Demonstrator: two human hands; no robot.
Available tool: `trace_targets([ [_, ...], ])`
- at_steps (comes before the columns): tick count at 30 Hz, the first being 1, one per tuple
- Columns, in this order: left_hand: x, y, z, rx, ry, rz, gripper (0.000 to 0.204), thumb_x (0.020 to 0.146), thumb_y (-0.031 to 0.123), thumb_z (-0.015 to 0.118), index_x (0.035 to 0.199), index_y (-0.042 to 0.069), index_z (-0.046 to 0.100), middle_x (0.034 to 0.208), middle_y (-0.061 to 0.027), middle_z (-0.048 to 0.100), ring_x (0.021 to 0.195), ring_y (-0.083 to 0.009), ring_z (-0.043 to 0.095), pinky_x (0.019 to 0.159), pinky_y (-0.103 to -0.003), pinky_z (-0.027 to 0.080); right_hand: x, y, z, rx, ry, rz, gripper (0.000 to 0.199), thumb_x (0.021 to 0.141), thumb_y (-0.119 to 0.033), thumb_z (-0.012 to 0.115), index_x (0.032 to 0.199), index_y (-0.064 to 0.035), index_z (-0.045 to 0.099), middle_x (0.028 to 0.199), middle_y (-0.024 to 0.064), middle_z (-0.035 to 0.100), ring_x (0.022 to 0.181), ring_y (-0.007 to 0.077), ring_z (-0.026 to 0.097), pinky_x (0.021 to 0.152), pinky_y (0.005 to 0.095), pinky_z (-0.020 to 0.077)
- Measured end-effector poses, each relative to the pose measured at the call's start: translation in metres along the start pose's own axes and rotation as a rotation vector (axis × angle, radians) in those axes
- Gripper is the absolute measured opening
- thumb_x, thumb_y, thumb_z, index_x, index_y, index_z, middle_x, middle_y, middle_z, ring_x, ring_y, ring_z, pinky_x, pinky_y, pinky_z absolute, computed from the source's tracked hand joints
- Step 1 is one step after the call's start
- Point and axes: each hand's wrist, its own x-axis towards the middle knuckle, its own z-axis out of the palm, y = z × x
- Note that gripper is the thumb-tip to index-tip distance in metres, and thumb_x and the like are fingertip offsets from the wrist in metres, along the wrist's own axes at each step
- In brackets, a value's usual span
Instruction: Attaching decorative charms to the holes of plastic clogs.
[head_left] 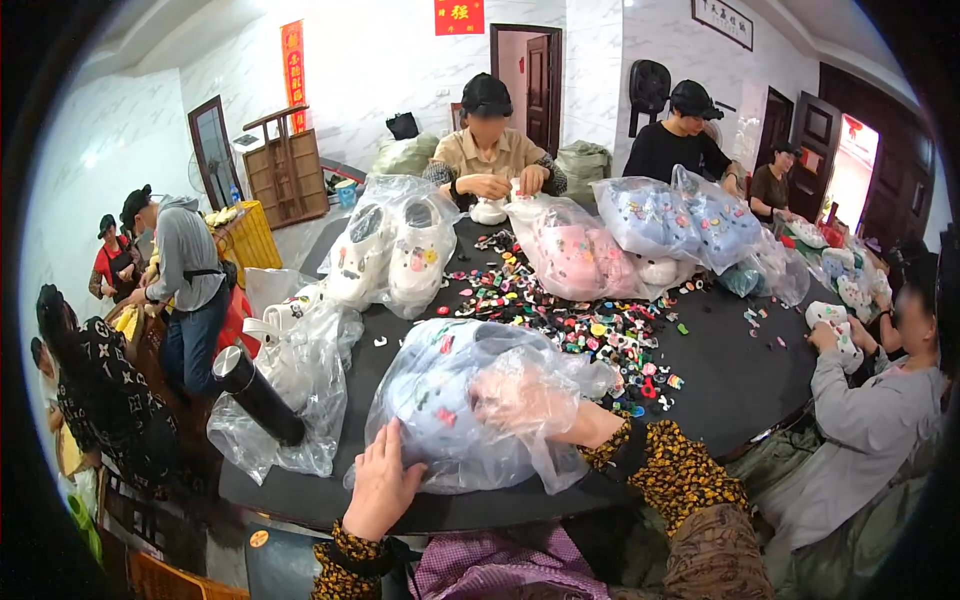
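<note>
A clear plastic bag lies on the near part of the dark table. Inside it are pale blue clogs with small coloured charms on them. My right hand reaches into the bag from the right, against the clogs; its fingers are blurred behind the wrinkled plastic. My left hand rests open at the near left edge of the bag, fingers stretched out against the plastic. Just beyond the bag, small colourful shoe charms spread in a loose pile.
A black cylindrical bottle leans on bagged white clogs at left. Further bags hold white clogs, pink clogs and blue clogs. Across the black table, several people handle shoes; one in grey sits at right.
</note>
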Motion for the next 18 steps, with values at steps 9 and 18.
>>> trace_targets([
  [9, -0.005, 0.001, -0.008, -0.021, -0.025, -0.050, 0.079, 0.081, 0.020, 0.069, 0.143, -0.006, 0.028, 0.135, -0.0254, 0.046, 0.118, -0.0382, 0.050, 0.092, -0.043, 0.041, 0.013, -0.022, -0.030, -0.348, -0.186, 0.272, 0.034, 0.092, -0.022, 0.049, 0.123, -0.0095, 0.057, 0.130, 0.0123, 0.054, 0.120, 0.0297, 0.052, 0.104, 0.0451, 0.0368],
  [18, -0.017, 0.003, -0.017, -0.008, -0.023, -0.038, 0.075, 0.082, 0.020, 0.069, 0.142, -0.005, 0.031, 0.135, -0.0256, 0.047, 0.118, -0.0386, 0.050, 0.095, -0.044, 0.041, -0.010, 0.002, -0.013, -0.254, -0.063, 0.257, 0.029, 0.090, -0.022, 0.053, 0.114, -0.0064, 0.060, 0.112, 0.0111, 0.062, 0.107, 0.0284, 0.057, 0.097, 0.0430, 0.0421],
])
